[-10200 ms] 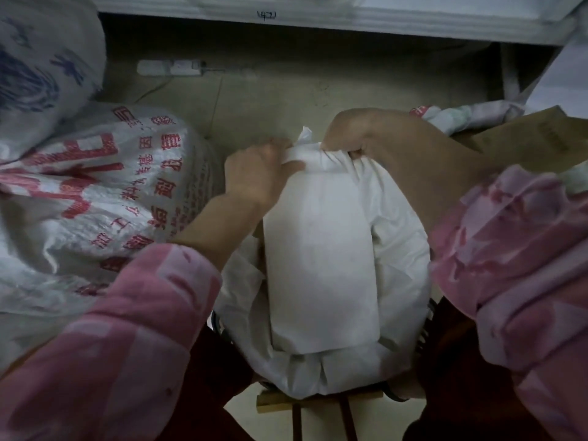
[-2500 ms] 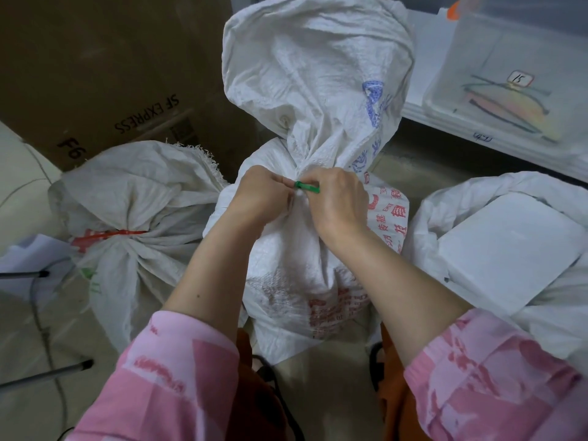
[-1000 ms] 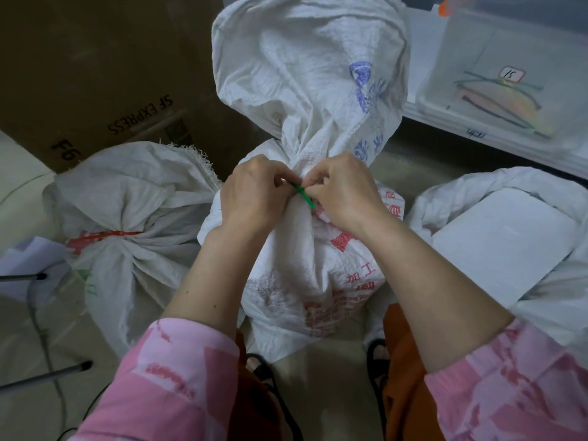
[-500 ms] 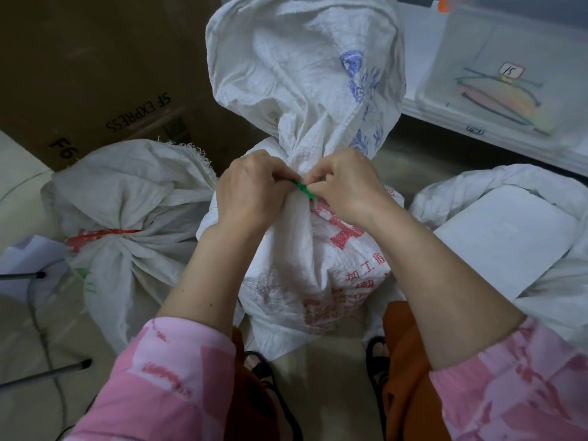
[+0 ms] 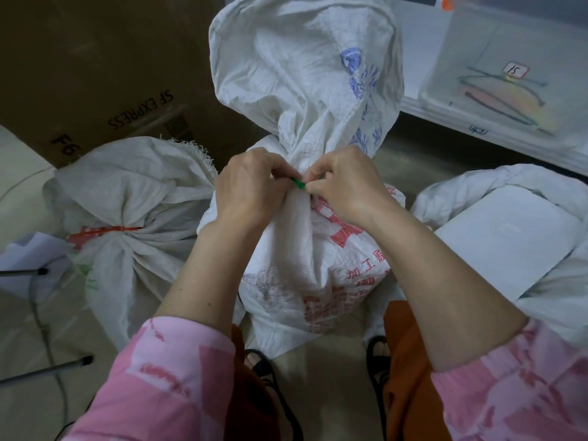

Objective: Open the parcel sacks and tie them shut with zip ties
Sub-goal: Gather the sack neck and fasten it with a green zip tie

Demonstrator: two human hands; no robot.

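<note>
Green plastic zip tie [image 5: 298,183] sits at the gathered neck of the white woven parcel sack [image 5: 305,243] between your knees; your left hand [image 5: 251,189] and right hand [image 5: 346,186] both pinch it.

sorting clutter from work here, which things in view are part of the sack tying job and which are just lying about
In the job:
- middle sack, neck gathered
- green zip tie
- left hand and right hand, pinching the tie
- sack already tied in red
- open sack

Lying about:
- cardboard box
- clear plastic bin
- cable
</note>
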